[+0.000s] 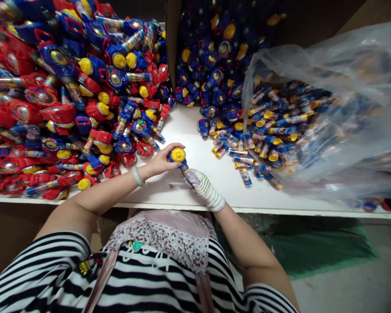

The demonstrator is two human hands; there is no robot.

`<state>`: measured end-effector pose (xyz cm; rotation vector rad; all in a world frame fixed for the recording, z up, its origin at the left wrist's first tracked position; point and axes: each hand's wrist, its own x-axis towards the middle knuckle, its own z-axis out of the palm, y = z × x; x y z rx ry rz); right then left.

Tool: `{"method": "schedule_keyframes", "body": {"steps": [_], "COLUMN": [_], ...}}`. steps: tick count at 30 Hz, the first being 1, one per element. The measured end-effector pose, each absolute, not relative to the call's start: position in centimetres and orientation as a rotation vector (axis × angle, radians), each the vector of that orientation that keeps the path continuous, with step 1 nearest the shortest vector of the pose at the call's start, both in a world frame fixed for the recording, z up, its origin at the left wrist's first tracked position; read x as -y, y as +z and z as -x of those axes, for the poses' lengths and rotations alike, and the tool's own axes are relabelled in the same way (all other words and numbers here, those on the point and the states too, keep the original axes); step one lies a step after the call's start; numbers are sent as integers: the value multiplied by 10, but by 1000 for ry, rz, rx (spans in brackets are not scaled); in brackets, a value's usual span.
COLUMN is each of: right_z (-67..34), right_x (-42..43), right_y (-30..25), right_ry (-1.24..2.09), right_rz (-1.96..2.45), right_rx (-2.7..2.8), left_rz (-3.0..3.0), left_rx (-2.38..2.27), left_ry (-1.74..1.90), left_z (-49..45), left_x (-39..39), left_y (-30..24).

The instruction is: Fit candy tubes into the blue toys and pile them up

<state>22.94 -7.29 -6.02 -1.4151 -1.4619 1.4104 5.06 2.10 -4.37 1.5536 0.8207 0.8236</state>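
Left grip (pixel 161 162), right grip (pixel 200 183) angled inward.

The toy (pixel 183 166) is showing a blue body and, on its upward side, a round yellow cap (pixel 177 154) with a pattern of ridges spreading across the face. It is slanting through the near middle of the scene, its broad capped head pointing to the far left and its narrower end pointing to the near right. The left hand (pixel 163 162) is holding the head by its sides, while the right hand (pixel 202 184) is gripping the narrow end and hiding its tip.
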Motion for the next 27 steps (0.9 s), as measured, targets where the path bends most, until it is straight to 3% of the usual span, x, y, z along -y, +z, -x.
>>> {"method": "schedule_keyframes", "body": {"steps": [6, 11, 18, 21, 25, 27], "right_z": [-232, -228, -229, -233, -237, -235], "right_x": [59, 59, 59, 57, 58, 59], "right_y": [-56, -50, -29, -24, -28, -34], "right_ry": [879, 765, 666, 922, 1673, 1775], "right_rz": [1822, 1762, 1952, 1811, 1307, 1252], "right_rx": [1803, 1729, 1993, 1821, 1420, 1324], "left_rz": [-1534, -1278, -1506, -1558, -1810, -1880], "left_rx": [-974, -946, -996, -995, -852, -798], "left_ry": [953, 1022, 974, 1038, 1016, 945], "left_z": [-65, -68, -61, -59, -52, -51], "left_x": [-22, -21, -14, -10, -15, -21], "left_y": [-40, -35, -28, -27, -23, -21]}}
